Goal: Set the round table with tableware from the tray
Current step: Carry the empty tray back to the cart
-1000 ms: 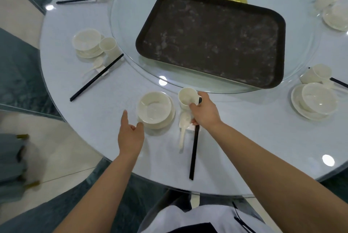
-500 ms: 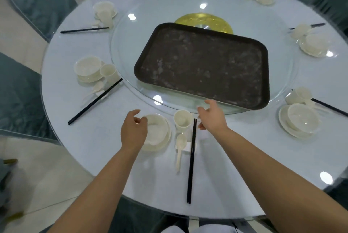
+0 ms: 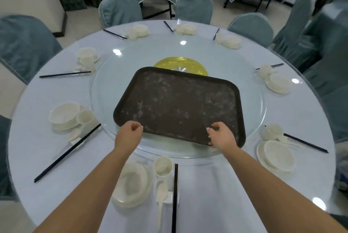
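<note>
Round table (image 3: 216, 185) with one dark tray (image 3: 178, 104) on the glass turntable (image 3: 259, 104). The left hand (image 3: 129, 135), fingers curled, meets the tray's near left corner; whether it grips is unclear. The right hand (image 3: 221, 136) curls over the near right rim, thumb apparently beneath. Nine place settings ring the table; far ones are blurred. Nearest setting, behind both wrists: one bowl on plate (image 3: 131, 183), one cup (image 3: 163, 167), one spoon (image 3: 161, 200), one pair of chopsticks (image 3: 175, 197).

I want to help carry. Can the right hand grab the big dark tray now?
Probably yes: the right hand is already at the near edge of the dark rectangular tray, fingers curled over its rim, nothing between.
</note>
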A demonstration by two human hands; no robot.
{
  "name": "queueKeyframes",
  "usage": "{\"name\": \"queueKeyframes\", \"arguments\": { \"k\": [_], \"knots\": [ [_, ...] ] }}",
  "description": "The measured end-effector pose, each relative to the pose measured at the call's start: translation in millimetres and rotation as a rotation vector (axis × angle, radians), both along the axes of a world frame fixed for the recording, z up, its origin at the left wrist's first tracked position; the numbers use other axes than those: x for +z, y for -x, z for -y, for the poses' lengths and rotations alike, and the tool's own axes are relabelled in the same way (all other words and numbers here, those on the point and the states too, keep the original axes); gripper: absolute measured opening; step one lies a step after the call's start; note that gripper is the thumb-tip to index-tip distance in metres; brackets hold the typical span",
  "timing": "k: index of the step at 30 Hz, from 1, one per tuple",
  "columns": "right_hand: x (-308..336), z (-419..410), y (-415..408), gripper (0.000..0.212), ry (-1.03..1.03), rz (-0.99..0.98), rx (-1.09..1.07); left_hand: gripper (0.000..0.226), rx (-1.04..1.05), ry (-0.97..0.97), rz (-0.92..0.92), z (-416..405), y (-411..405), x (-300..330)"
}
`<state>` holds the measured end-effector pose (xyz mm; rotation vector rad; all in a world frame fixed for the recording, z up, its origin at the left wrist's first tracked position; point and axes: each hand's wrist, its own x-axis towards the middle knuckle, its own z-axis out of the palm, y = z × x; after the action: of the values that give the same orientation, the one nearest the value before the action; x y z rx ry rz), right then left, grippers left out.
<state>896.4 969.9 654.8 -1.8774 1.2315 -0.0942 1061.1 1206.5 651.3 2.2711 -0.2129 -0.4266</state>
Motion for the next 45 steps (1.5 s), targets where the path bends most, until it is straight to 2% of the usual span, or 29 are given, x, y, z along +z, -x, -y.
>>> {"name": "queueKeyframes", "arguments": {
  "k": [12, 16, 18, 21, 26, 32, 35, 37, 39, 41, 45],
  "knots": [
    [-13.5, 77.1, 3.8, 0.037, 0.238, -0.153, -0.083, 0.041, 0.043, -0.167, 0.122, 47.2, -70.4, -11.7],
    [-22.2, 90.1, 0.6, 0.042, 0.314, -0.208, -0.145, 0.033, 0.016, -0.244, 0.184, 50.4, -91.1, -22.3],
    [-27.7, 94.9, -1.5, 0.048, 0.317, -0.222, -0.158, 0.029, 0.006, -0.289, 0.173, 51.2, -100.8, -27.7],
    [-36.8, 99.1, -7.2, 0.052, 0.287, -0.196, -0.162, 0.038, 0.023, -0.322, 0.103, 52.5, -111.1, -35.4],
    [-51.2, 100.3, -16.2, 0.048, 0.234, -0.174, -0.152, 0.046, 0.020, -0.304, 0.025, 58.4, -118.3, -50.0],
    [-54.0, 103.4, -16.6, 0.052, 0.411, -0.275, -0.220, 0.031, 0.054, -0.344, 0.213, 53.8, -124.1, -54.7],
    [-57.5, 110.2, -11.1, 0.054, 0.360, -0.271, -0.239, 0.040, 0.084, -0.393, 0.265, 50.0, -130.5, -55.0],
    [-61.6, 112.7, -9.8, 0.052, 0.305, -0.220, -0.270, 0.037, 0.092, -0.416, 0.298, 48.6, -134.1, -56.8],
    [-64.1, 114.0, -10.5, 0.049, 0.282, -0.167, -0.299, 0.031, 0.107, -0.411, 0.259, 47.4, -138.4, -59.4],
    [-66.2, 116.0, -11.8, 0.048, 0.276, -0.146, -0.328, 0.035, 0.182, -0.380, 0.133, 48.3, -143.3, -61.2],
    [-69.3, 116.1, -14.7, 0.052, 0.267, -0.217, -0.353, 0.040, 0.303, -0.263, 0.000, 52.6, -148.3, -64.1]
  ]
}}
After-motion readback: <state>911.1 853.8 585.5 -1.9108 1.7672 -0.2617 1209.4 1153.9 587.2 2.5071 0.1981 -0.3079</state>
